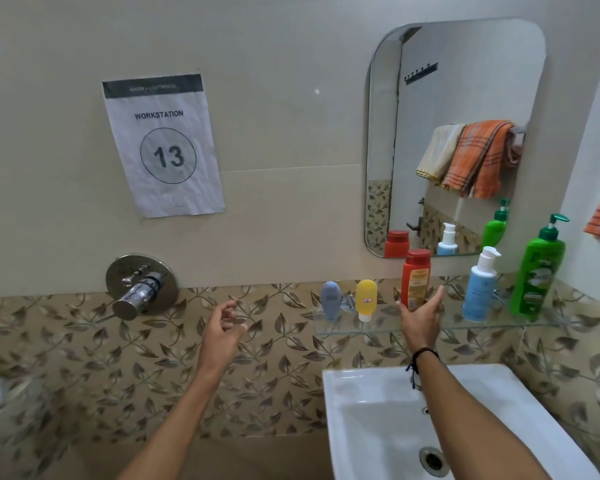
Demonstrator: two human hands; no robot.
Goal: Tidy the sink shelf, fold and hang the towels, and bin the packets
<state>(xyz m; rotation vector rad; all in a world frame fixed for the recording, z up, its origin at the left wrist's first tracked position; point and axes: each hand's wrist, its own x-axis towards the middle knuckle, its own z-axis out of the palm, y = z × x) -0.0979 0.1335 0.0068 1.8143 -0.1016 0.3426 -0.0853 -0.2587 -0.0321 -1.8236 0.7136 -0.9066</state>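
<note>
Left hand [222, 327]: raised before the leaf-patterned tiles, fingers loosely curled and holding nothing; well apart from the shelf, which lies off to its right.
Grey tube [330, 299]: upright on the glass shelf [378, 329], left of the right hand's fingers and clear of them.
Yellow tube [366, 299]: stands cap-down just beside the grey one, still left of those fingers (closer than the grey, not touched).
Right hand [421, 318]: the nearer hand by far; fingers spread wide around the front of the red bottle, thumb to its left, forefinger up its right side.
Red bottle [415, 280]: directly beyond the right fingers, long axis upright, base on the shelf; whether skin presses it or only frames it I cannot tell.
Likely move: closing on or letting go of the red bottle, a sideways squeeze across its narrow width.
White-and-blue pump bottle [478, 287]: right of the fingers, near.
Green pump bottle [537, 268]: farther right, at the shelf's end.
</note>
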